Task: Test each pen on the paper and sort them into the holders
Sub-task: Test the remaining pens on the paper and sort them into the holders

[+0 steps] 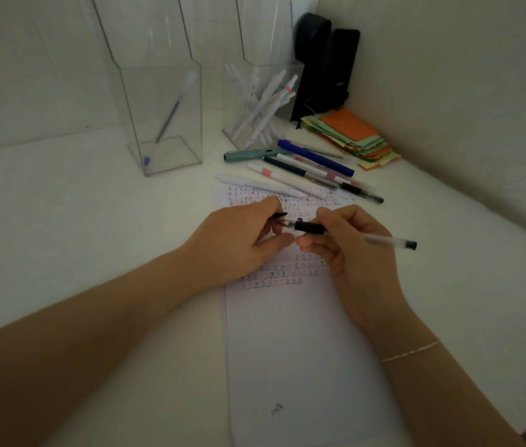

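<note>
A clear pen (348,234) is held over the paper (290,343), its long axis lying almost level, running left to right with a slight drop toward the right. The tip end points left, toward the left hand (239,240); the black end plug points right and sticks out well past the right hand (348,250). The black grip section is pinched between the right thumb and fingers, which are closed around the barrel. A small black cap (280,215) is pinched in the left fingertips, just beside the pen's tip; whether cap and tip are touching cannot be told. Both hands are kept above the upper part of the paper, where rows of small test marks are seen; a few more marks are seen near the sheet's lower end.

Beyond the paper, loose pens (300,171) are laid in a fan on the desk (61,221), their long axes mostly slanting from upper left to lower right. Behind them, the right holder (264,104) is packed with white pens, leaning at mixed angles. The left holder (161,121), well apart from it, is occupied by one blue pen (168,121), leaned with its blue end down in the near corner and its top tilted up to the right. A stack of coloured notes (352,137) is seen in the far right corner, with a black object (326,66) just behind it against the wall. A thin bracelet (411,351) is worn on the right wrist.
</note>
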